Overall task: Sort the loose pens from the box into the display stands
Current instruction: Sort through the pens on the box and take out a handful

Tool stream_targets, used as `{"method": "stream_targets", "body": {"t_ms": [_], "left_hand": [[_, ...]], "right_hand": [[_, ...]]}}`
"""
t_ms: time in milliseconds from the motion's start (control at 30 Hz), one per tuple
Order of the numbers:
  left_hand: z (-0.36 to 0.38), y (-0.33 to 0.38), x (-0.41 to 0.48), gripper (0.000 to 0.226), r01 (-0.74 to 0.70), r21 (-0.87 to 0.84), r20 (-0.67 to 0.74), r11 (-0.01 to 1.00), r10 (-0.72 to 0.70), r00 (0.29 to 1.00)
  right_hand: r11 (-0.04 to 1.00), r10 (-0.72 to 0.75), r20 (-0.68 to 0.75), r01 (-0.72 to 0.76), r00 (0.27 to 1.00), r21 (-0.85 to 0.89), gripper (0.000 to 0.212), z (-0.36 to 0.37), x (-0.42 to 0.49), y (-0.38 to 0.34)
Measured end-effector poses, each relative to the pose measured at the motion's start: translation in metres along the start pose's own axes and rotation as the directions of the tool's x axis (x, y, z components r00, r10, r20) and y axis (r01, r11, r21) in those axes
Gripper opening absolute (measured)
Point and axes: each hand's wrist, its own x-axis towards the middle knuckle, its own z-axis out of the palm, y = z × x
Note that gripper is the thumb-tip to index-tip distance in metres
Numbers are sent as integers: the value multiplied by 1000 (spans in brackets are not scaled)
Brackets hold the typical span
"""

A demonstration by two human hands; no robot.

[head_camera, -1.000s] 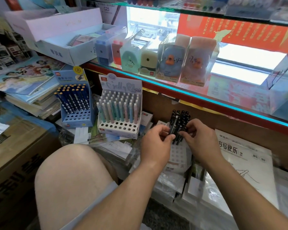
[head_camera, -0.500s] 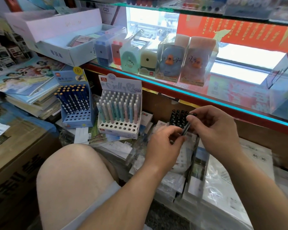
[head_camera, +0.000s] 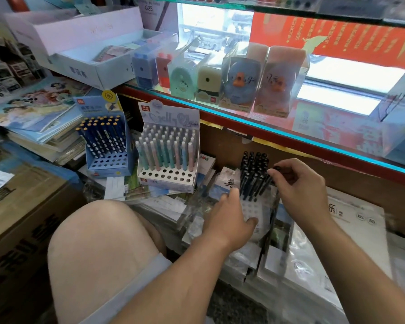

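Observation:
A clear display stand (head_camera: 251, 208) with a white holed base sits low at the centre, its back rows filled with black pens (head_camera: 253, 167). My left hand (head_camera: 229, 220) grips the stand's left side, thumb on its front. My right hand (head_camera: 299, 185) pinches the top of one black pen (head_camera: 268, 181), which stands tilted at the right edge of the pen cluster. To the left, a white stand (head_camera: 166, 176) holds pastel pens and a blue stand (head_camera: 108, 164) holds dark blue pens. Both have bare front holes. I see no box of loose pens.
Plastic-wrapped notebooks (head_camera: 351, 220) lie under and around the clear stand. A glass shelf (head_camera: 290, 134) with boxed sharpeners overhangs just behind it. My bare knee (head_camera: 98, 249) is at lower left, beside cardboard cartons (head_camera: 21, 206) and stacked books (head_camera: 38, 120).
My right hand has come down from chest height and set the black pen among the others in the stand. My left hand let go of that pen and dropped to the stand's side.

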Motion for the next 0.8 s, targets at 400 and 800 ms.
{"method": "stream_targets", "body": {"t_ms": [400, 800], "left_hand": [[5, -4, 4, 66, 23, 12, 12, 1000, -24, 1000], [-80, 23, -8, 83, 56, 333, -240, 941, 27, 970]], "right_hand": [[977, 53, 103, -30, 993, -211, 17, 16, -2, 15], [983, -182, 248, 173, 952, 59, 70, -5, -6, -27]]}}
